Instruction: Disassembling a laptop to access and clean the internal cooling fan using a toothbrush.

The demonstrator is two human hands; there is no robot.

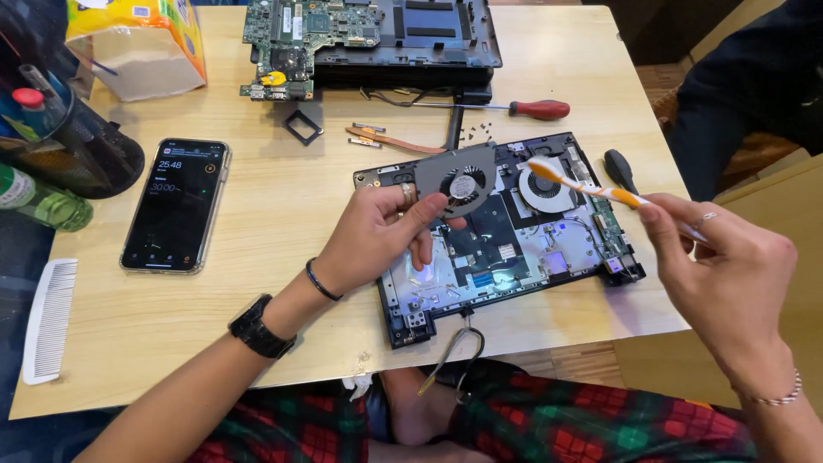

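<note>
At the far left of the pale wooden surface [257, 223] lie a white comb [50, 319], a dark pen holder [81, 146] and a green bottle [39, 201], with a phone [176, 206] face up, its screen lit, where the person can glance at it. The left hand [373, 236] is closed on a small grey cooling fan [459, 180], lifting it above the opened laptop base [506, 240] so its blades face up. The right hand [729, 274] pinches an orange-and-white toothbrush [591, 184], bristles aimed toward the fan. Behind lie a green circuit board [309, 34], a red-handled screwdriver [536, 109] and loose screws [476, 133], set aside within reach. A dark-clothed person [754, 86] sits at the right.
</note>
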